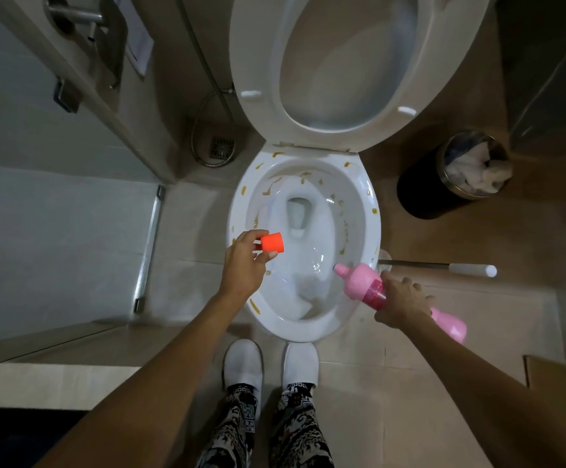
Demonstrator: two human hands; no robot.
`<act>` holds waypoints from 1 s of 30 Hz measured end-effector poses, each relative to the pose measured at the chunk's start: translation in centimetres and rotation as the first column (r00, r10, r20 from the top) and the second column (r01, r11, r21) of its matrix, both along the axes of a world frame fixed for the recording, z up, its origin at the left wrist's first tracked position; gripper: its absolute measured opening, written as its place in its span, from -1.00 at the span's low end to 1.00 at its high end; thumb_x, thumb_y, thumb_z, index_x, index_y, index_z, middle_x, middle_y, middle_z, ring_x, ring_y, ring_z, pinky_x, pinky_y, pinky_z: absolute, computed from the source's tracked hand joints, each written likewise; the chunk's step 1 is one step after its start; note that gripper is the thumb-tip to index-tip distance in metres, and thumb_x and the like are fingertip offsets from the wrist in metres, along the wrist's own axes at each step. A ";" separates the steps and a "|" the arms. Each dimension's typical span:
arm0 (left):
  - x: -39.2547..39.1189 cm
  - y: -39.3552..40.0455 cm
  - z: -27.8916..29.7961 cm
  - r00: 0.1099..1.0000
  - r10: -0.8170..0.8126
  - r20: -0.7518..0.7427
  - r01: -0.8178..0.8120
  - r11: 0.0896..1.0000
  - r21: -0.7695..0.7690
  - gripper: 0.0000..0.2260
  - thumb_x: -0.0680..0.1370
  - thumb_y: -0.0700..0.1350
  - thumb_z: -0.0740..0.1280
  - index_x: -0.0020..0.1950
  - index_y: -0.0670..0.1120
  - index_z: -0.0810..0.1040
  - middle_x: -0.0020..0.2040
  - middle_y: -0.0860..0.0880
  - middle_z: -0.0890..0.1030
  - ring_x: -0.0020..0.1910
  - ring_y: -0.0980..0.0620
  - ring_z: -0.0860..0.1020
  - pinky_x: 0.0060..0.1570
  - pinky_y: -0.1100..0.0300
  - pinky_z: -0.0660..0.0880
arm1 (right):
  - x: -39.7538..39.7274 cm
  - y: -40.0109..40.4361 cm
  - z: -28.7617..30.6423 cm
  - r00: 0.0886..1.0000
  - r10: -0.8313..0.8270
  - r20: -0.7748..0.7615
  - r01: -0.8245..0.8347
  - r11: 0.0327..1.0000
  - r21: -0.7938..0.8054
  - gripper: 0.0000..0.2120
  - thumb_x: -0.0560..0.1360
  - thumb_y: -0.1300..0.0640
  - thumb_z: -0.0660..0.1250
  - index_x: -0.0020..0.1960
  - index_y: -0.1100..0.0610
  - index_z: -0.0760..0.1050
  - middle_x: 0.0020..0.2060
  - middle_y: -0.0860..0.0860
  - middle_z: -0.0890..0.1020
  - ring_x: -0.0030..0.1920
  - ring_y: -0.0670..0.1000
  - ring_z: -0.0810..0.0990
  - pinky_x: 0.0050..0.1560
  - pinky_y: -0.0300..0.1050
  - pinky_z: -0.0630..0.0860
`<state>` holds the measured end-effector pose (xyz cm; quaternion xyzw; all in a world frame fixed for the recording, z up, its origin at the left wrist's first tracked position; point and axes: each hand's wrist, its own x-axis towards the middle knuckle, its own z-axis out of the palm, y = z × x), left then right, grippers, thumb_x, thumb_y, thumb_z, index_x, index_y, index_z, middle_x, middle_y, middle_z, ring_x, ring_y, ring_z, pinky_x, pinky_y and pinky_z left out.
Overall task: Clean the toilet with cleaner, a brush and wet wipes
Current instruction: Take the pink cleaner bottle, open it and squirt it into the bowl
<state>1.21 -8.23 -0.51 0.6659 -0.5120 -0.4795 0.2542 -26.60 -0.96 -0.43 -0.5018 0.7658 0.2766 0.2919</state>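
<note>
The toilet bowl (369,211) lies open under me, seat and lid (427,79) raised, with yellow-brown stains (374,211) dotted round the rim and streaked down the inner wall. The step in hand, as I judge it, is squirting cleaner, and to do it well I should bring the nozzle up under the rim and run it round the whole ring — letting the liquid slide down over the streaks rather than dropping it straight into the water. My right hand (401,300) grips the pink cleaner bottle (362,282) round its middle, fingers curled over the body, the base sticking out behind my palm and the neck reaching forward past my knuckles. The bottle is tilted with its nozzle (339,269) over the near right side of the bowl, just inside the rim; I cannot tell whether any liquid is leaving it. My left hand (246,261) hovers over the left rim, thumb and fingertips pinching the orange cap (272,242) — clear of the bottle. The brush handle (444,266) lies on the floor just beyond the bottle.
</note>
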 end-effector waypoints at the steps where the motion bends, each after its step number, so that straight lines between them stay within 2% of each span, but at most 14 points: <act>1: -0.2 0.0 -0.1 1.000 0.002 -0.006 -0.002 1.000 0.004 -0.66 0.46 -0.31 0.43 0.21 -0.16 0.54 0.14 -0.10 0.54 -0.07 0.05 0.52 -0.35 0.56 0.41 | -0.4 -0.4 0.1 1.000 -0.022 -0.010 0.022 1.000 -0.006 -0.28 0.32 0.17 0.48 0.38 0.00 0.22 0.11 0.14 0.48 0.19 0.18 0.44 0.24 0.24 0.40; 6: -0.8 -0.1 -0.8 1.000 -0.014 0.006 0.014 1.000 0.012 -0.66 0.46 -0.31 0.43 0.22 -0.15 0.53 0.16 -0.11 0.54 -0.05 0.04 0.52 -0.34 0.57 0.41 | -2.3 -3.1 0.2 0.993 -0.120 -0.003 0.120 0.990 -0.070 -0.28 0.30 0.19 0.49 0.36 0.04 0.23 -0.01 0.16 0.53 0.08 0.23 0.52 0.17 0.23 0.48; 11: -0.8 -0.7 -1.4 0.999 -0.019 0.031 0.019 0.999 0.027 -0.66 0.46 -0.29 0.43 0.23 -0.15 0.53 0.18 -0.13 0.55 -0.04 0.05 0.52 -0.34 0.57 0.42 | -3.0 -7.2 -0.1 0.988 -0.155 -0.012 0.151 0.978 -0.147 -0.34 0.28 0.10 0.53 0.28 0.11 0.29 -0.01 0.18 0.53 0.10 0.24 0.51 0.19 0.20 0.47; 13: -0.8 -1.2 -1.5 0.999 -0.020 0.035 0.019 0.999 0.035 -0.65 0.46 -0.28 0.43 0.23 -0.15 0.53 0.19 -0.13 0.56 -0.03 0.05 0.52 -0.26 0.51 0.44 | -3.1 -8.8 -0.3 0.980 -0.197 -0.026 0.189 0.965 -0.182 -0.33 0.26 0.08 0.55 0.26 0.05 0.30 -0.04 0.14 0.52 0.10 0.23 0.50 0.19 0.23 0.42; 16: -1.0 -2.0 -1.4 0.999 -0.021 0.042 0.019 0.999 0.051 -0.65 0.46 -0.27 0.44 0.23 -0.14 0.52 0.20 -0.12 0.56 -0.02 0.05 0.52 -0.05 0.31 0.44 | -3.2 -11.2 -0.7 0.973 -0.229 0.021 0.228 0.948 -0.221 -0.29 0.21 0.10 0.57 0.26 0.01 0.31 -0.05 0.12 0.53 0.07 0.22 0.51 0.19 0.27 0.41; 21: -1.3 -3.6 -1.2 0.999 -0.019 0.036 0.017 0.998 0.058 -0.65 0.47 -0.26 0.43 0.24 -0.13 0.51 0.20 -0.10 0.55 0.00 0.06 0.51 0.00 0.26 0.44 | -2.7 -14.9 -1.0 0.973 -0.228 0.033 0.228 0.936 -0.268 -0.29 0.23 0.10 0.57 0.30 0.01 0.32 0.00 0.13 0.51 0.10 0.21 0.49 0.20 0.29 0.40; 26: -1.2 -5.0 -1.1 0.999 -0.023 0.045 0.022 0.999 0.028 -0.66 0.47 -0.28 0.43 0.24 -0.14 0.52 0.19 -0.09 0.55 -0.04 0.08 0.51 -0.11 0.44 0.38 | -1.5 -17.2 -0.8 0.970 -0.209 0.127 0.239 0.917 -0.318 -0.33 0.25 0.10 0.56 0.27 0.02 0.32 0.01 0.12 0.53 0.10 0.19 0.50 0.20 0.25 0.43; 30: -0.8 -6.3 -0.8 0.999 -0.010 0.042 0.009 1.000 0.028 -0.65 0.47 -0.28 0.43 0.24 -0.12 0.52 0.15 -0.09 0.56 -0.04 0.05 0.52 -0.21 0.50 0.38 | 0.2 -18.2 -0.4 0.962 -0.150 0.229 0.229 0.898 -0.377 -0.36 0.26 0.10 0.56 0.24 0.06 0.33 -0.04 0.11 0.55 0.01 0.19 0.56 0.11 0.24 0.53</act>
